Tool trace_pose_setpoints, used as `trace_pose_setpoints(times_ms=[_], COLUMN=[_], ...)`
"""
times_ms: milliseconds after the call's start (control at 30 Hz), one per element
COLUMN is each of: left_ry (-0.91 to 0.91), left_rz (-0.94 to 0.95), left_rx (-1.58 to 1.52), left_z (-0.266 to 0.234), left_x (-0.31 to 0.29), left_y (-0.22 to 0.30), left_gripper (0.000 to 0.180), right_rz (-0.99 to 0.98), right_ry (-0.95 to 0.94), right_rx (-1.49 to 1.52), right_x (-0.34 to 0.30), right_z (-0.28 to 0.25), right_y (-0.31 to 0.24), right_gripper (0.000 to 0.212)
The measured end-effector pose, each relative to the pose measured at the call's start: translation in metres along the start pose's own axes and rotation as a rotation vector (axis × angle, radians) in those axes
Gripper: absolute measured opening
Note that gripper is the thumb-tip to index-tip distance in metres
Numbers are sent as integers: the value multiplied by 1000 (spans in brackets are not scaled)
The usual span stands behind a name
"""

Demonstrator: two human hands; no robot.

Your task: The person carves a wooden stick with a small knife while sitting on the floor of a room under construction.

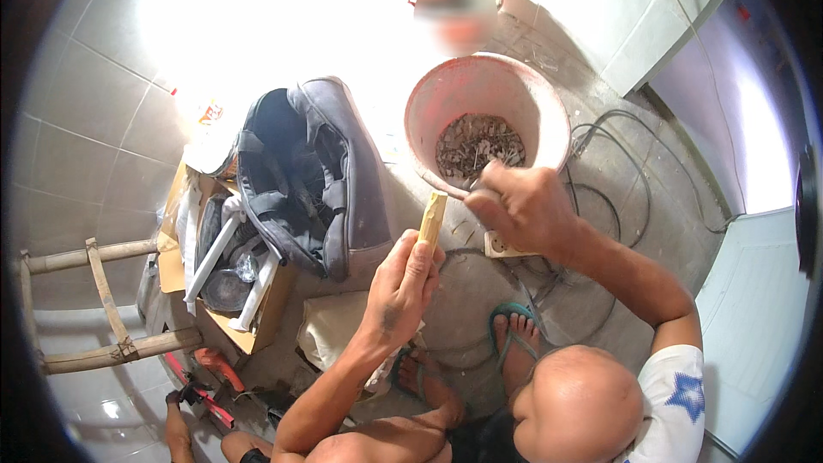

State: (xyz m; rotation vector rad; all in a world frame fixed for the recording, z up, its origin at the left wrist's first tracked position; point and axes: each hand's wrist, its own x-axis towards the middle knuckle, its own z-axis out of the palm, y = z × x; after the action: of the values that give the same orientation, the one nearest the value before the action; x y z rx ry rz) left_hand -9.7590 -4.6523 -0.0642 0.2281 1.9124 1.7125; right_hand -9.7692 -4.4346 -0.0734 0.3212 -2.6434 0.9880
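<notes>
My left hand (399, 285) is closed round a short yellowish wooden piece (432, 216), its upper end pointing up toward the bucket. To its right, my right hand (530, 208) is curled closed in front of the near rim of a pinkish-white bucket (426, 107). Whatever its fingers hold, if anything, I cannot make out. Grey-brown chips and scraps (480, 144) cover the bottom of the bucket. The tip of the wooden piece is close to the bucket's near rim, while my right hand is a little apart from it.
A dark open tool bag (364, 163) leans left, beside a cardboard box (249, 339) of parts. Black cable (613, 116) loops around a white socket block (506, 244). An orange container (467, 30) stands behind the bucket. A bamboo ladder (103, 257) and another person's arm or leg (177, 433) show at left.
</notes>
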Motion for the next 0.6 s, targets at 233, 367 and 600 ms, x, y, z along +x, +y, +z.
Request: trace_pose_setpoints(times_ms=[233,367,600], left_ry=[41,11,-32], left_rz=[-149,-132,214], left_rx=[-59,-106,24], left_z=[4,-10,-14], left_x=[-9,-24,-20], left_y=[-1,-10,-29], left_gripper=[35,34,29], right_rz=[-296,586,-212], right_ry=[-37,206,125], right_rx=[-534,-530,19], right_x=[-4,41,-9], right_z=[23,-87,-8], right_y=[21,137,-3], right_gripper=[35,31,31])
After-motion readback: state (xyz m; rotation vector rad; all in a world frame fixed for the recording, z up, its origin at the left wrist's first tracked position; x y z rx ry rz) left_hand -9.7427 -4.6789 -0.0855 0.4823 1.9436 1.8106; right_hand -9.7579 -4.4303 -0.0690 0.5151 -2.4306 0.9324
